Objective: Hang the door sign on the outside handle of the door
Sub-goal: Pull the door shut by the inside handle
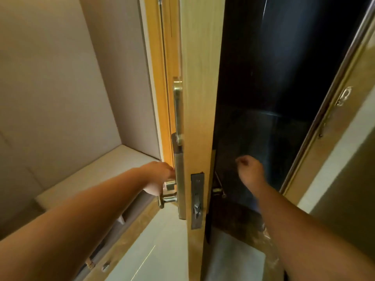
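With no sign seen, the left hand [160,175] wrapped on the brushed-metal lever handle [168,196] and the right hand [250,169] loosely fisted, seemingly empty, the pale wooden door [199,98] could swing and spoil the hanging.

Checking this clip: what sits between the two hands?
In the head view, the door's edge, with its metal latch plate, stands between the left hand and right hand.

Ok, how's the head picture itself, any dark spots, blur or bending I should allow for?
Head view: the door edge is lit warm, the space right of it near black; wide lens bows the frame lines; left hand at the handle and right hand look soft.
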`<state>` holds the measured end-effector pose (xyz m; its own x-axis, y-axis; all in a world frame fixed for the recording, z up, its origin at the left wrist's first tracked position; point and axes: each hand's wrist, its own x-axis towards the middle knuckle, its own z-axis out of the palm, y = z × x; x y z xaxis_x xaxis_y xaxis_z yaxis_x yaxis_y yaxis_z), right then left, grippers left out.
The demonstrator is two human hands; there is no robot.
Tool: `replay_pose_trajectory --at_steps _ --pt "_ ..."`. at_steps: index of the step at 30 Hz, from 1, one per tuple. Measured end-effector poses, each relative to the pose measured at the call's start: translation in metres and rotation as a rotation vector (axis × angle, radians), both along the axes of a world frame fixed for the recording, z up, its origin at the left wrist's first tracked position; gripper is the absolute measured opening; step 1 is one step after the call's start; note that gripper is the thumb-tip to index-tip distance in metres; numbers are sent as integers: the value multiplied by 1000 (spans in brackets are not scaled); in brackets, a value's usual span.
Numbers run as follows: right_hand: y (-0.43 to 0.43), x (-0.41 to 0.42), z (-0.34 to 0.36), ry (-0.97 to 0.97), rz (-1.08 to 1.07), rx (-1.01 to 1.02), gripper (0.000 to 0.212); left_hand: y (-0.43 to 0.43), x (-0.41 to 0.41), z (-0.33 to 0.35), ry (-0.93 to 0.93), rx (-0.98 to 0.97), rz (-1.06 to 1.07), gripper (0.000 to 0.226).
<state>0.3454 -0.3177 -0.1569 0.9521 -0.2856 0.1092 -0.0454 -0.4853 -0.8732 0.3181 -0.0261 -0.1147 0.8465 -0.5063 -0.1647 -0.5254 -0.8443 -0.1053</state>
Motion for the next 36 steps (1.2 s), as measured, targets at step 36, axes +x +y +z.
replay_pose_trajectory --at_steps 36 --pt "-283 56 3 41 -344 -26 18 -417 225 -29 269 111 -236 42"
